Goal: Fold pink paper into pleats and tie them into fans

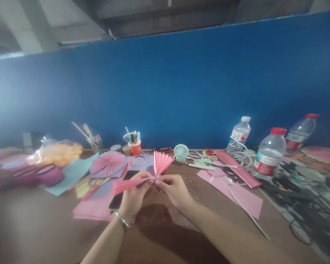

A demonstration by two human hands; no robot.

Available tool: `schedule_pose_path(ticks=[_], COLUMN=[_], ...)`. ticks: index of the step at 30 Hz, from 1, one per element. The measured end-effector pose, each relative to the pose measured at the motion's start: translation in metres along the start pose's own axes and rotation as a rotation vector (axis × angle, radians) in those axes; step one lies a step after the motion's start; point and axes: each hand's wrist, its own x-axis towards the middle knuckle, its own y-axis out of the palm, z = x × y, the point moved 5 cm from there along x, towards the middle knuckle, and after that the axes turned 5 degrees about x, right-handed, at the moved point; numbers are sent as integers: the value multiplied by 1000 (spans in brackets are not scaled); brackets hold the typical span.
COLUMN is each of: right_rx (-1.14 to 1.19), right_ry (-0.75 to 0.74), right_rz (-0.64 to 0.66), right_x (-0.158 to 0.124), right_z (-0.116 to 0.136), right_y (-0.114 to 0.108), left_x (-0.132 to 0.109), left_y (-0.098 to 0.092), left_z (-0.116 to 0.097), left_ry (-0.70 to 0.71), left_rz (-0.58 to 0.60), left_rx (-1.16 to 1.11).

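Both my hands meet over the middle of the table, pinching a pleated pink paper fan at its narrow centre. One pleated half spreads upward, and the other points left across my left hand. That hand is closed on the paper, thumb and fingers together, with a silver bangle at its wrist. My right hand pinches the same centre fold from the other side. A thin strand seems to hang beneath the fingers. Partly behind my left hand, a dark phone lies on pink paper sheets.
At the left are a finished pink-and-purple paper rosette, purple cups and a bag of orange items. A pen cup and small fan stand behind. Rightward lie pleated pink strips, water bottles and dark cables.
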Motion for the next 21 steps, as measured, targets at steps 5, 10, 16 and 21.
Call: schedule_pose_path(ticks=[5, 10, 16, 21], right_rx=[-208, -285, -387, -437], right_ry=[-42, -1, -3, 9], right_rz=[-34, -1, 243, 316], right_x=[0, 2, -1, -5], right_z=[0, 4, 25, 46], right_y=[-6, -10, -9, -12], left_x=[3, -3, -4, 1], left_y=[-16, -28, 10, 9], left_z=[1, -42, -62, -56], left_ry=[8, 342, 333, 112], left_rz=[-293, -501, 339, 362], left_rx=[21, 664, 758, 608])
